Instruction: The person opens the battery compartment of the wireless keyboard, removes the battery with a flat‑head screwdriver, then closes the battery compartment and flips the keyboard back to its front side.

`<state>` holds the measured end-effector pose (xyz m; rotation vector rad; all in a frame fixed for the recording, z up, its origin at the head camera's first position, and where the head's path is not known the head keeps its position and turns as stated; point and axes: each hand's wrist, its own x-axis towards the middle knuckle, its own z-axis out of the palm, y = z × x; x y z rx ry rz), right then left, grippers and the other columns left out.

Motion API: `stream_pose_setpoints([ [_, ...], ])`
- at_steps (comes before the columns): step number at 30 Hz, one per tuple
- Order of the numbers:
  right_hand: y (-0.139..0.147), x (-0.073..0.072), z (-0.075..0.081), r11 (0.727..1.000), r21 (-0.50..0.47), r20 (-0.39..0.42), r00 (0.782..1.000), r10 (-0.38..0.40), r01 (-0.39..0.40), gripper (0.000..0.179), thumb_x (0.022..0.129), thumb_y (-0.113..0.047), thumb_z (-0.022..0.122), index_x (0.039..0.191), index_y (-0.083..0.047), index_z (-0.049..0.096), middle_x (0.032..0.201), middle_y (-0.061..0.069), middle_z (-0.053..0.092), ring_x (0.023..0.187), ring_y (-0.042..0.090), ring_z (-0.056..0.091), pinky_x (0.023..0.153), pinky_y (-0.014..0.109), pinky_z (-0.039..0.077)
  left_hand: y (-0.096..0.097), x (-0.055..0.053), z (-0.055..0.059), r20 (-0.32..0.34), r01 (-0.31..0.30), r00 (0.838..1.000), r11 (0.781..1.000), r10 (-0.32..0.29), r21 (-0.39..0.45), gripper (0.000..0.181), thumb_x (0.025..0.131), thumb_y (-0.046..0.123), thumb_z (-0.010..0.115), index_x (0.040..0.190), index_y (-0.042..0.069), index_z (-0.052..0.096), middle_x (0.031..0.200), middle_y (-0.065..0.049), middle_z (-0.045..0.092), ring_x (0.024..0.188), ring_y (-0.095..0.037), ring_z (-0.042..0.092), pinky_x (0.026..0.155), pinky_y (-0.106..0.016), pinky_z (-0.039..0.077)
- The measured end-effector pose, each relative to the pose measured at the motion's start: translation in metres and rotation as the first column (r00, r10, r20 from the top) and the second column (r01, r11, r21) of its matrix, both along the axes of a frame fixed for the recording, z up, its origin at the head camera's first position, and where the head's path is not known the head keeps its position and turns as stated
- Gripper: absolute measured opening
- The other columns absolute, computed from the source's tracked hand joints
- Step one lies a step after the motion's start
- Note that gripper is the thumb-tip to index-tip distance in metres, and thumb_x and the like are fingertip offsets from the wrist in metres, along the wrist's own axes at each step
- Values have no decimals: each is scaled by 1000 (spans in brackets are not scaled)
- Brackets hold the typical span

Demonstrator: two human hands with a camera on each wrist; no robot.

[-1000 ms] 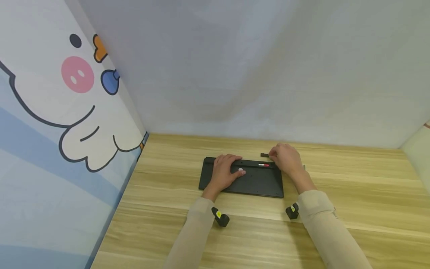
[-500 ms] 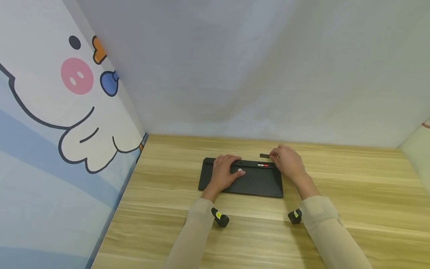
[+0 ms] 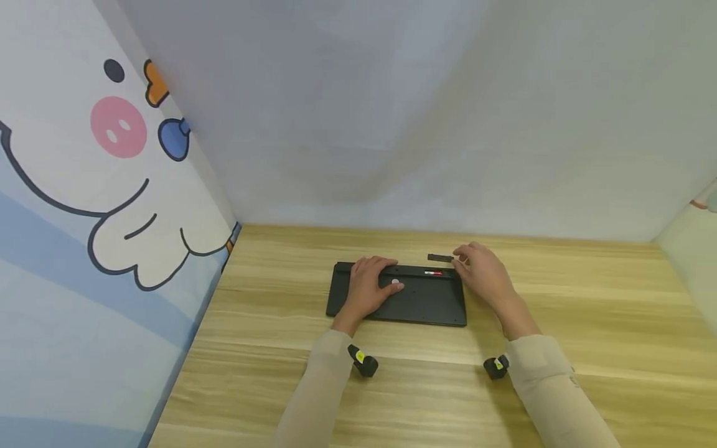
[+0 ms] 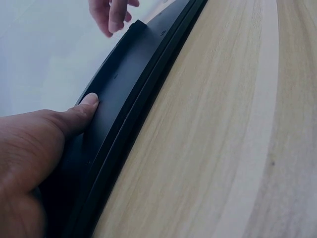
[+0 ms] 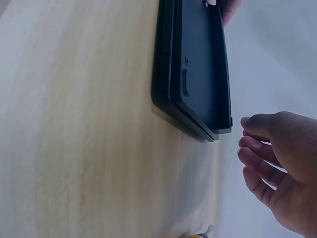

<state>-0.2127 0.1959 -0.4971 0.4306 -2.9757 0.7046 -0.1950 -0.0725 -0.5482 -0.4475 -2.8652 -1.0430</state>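
Note:
A black keyboard (image 3: pixel 426 305) lies underside up on the table, with a small open slot near its far edge where a red-and-white battery (image 3: pixel 433 273) shows. My left hand (image 3: pixel 366 289) holds it toward the left: the fingers go over the far edge and the thumb (image 4: pixel 89 101) rests on the underside. Just beyond the keyboard lies a thin black strip (image 3: pixel 439 257), like a battery cover. My right hand (image 3: pixel 483 272) is at the strip's right end, thumb and fingertips parted. In the right wrist view its fingers (image 5: pixel 255 148) are loosely bent, with nothing seen between them.
The wooden table (image 3: pixel 269 386) meets a pale wall (image 3: pixel 392 124) behind the keyboard. A cartoon-printed panel (image 3: pixel 112 249) stands along the left. At the bottom of the right wrist view, a small dark-and-yellow thing (image 5: pixel 197 236) is partly cut off.
My right fingertips have parted and drawn slightly right off the strip, so more of it shows. The left hand stays on the keyboard; the head view has shifted a little.

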Motion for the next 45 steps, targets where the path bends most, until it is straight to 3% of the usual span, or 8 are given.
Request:
stream_pose_setpoints([
  [8, 9, 9, 5, 1000, -14, 7, 1000, -24, 24, 31, 99, -15, 66, 122, 5, 68, 112, 23, 68, 102, 38, 68, 88, 53, 58, -1, 1, 3, 11, -8, 1000, 1000, 8, -14, 53, 91, 37, 77, 139, 19, 62, 138, -6, 64, 137, -29, 53, 128, -54, 24],
  [17, 22, 24, 13, 999, -8, 22, 998, -54, 54, 30, 97, -15, 69, 117, 7, 69, 104, 24, 69, 94, 37, 67, 83, 53, 58, -1, 1, 3, 6, -10, 1000, 1000, 10, -4, 53, 91, 37, 77, 139, 19, 62, 138, -6, 64, 137, -29, 53, 129, -53, 23],
  [31, 45, 53, 11, 993, -17, 69, 991, -117, 118, 35, 98, -20, 65, 116, 10, 67, 102, 27, 69, 91, 39, 69, 80, 55, 59, -1, 1, 2, 11, -14, 1000, 1000, 14, -9, 54, 91, 38, 76, 139, 19, 61, 138, -5, 64, 137, -28, 53, 130, -51, 22],
  [45, 64, 70, 6, 975, 27, 240, 945, -220, 220, 43, 98, -33, 65, 109, 9, 62, 98, 26, 72, 78, 29, 68, 69, 45, 57, -1, 1, 3, 1, -13, 1000, 1000, 13, -16, 53, 91, 38, 77, 139, 19, 62, 138, -5, 64, 137, -28, 53, 130, -51, 23],
])
